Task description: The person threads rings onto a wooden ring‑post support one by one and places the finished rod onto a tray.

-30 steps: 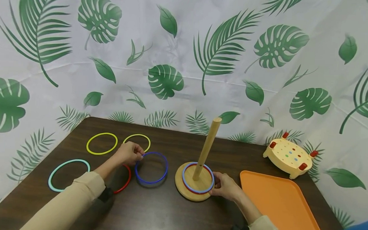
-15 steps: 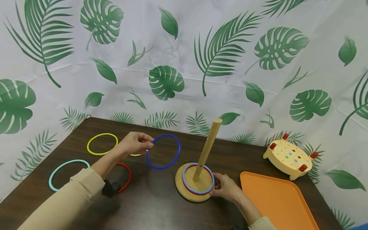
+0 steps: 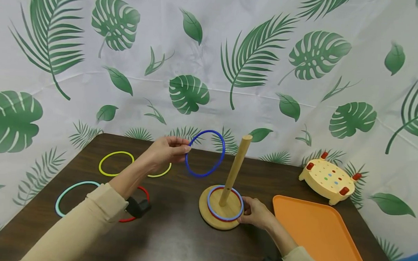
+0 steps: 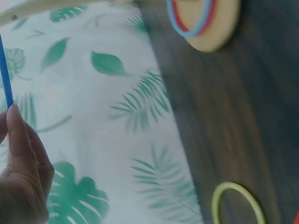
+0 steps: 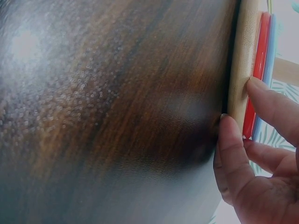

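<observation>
Above the dark brown wooden table (image 3: 176,240), left of the tall round wooden peg (image 3: 237,170), a thin dark blue ring (image 3: 223,148) is held up at a steep tilt. The person's left hand (image 3: 167,152) pinches it between thumb and fingers at its near left side, and the ring stands apart from the peg. Down at the round pale wooden base (image 3: 204,208), which carries the peg, the right hand (image 3: 256,213) grips the right edge, with bent thumb and fingers close about the rim. Around the foot of the peg lie two stacked rings, a light blue ring (image 5: 269,46) on top and a red ring (image 5: 261,46) beneath it, both near the right fingertips. Farther left, four rings lie flat on the table: a bright yellow ring (image 3: 99,164), a pale yellow ring (image 3: 159,176) partly hidden by the left hand, a turquoise ring (image 3: 56,203) and another red ring (image 3: 128,220), these last two partly covered by the left arm. On the right sit an orange rectangular tray (image 3: 316,232) and, behind it, a cream-coloured round piece (image 3: 327,180) with red-tipped legs pointing up. White cloth printed with green leaves (image 3: 206,41) hangs behind.
</observation>
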The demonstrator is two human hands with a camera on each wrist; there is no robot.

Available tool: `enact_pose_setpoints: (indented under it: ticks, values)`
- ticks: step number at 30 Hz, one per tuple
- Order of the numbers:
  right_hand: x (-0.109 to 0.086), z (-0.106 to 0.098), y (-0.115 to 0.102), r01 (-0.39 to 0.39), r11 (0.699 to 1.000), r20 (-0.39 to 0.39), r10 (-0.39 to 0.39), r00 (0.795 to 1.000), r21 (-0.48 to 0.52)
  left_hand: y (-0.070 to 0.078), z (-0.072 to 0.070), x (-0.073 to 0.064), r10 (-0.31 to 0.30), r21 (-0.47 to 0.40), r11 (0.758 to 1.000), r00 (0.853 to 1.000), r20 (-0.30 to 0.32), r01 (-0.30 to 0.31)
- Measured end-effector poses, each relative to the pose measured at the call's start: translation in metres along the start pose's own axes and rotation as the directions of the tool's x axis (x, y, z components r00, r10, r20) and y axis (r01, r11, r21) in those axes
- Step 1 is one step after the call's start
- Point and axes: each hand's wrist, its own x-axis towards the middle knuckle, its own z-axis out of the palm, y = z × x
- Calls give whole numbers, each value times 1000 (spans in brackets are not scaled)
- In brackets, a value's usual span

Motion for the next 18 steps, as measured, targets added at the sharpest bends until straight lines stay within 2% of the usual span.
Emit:
enact_pose_setpoints:
  ticks: [9, 14, 18]
  values:
    - [-1, 0, 0, -8, 1000, -4, 8, 1000, 4, 28, 25, -1, 34, -104, 994, 999, 21, -31]
    - [-1, 0, -1, -24, 1000, -3, 24, 1000, -1, 33, 38, 4, 79, -127, 989, 996, 45, -73]
    - [0, 0, -1, -14, 1000, 0, 14, 1000, -4, 34, 50, 10, 85, -120, 990, 995, 60, -78]
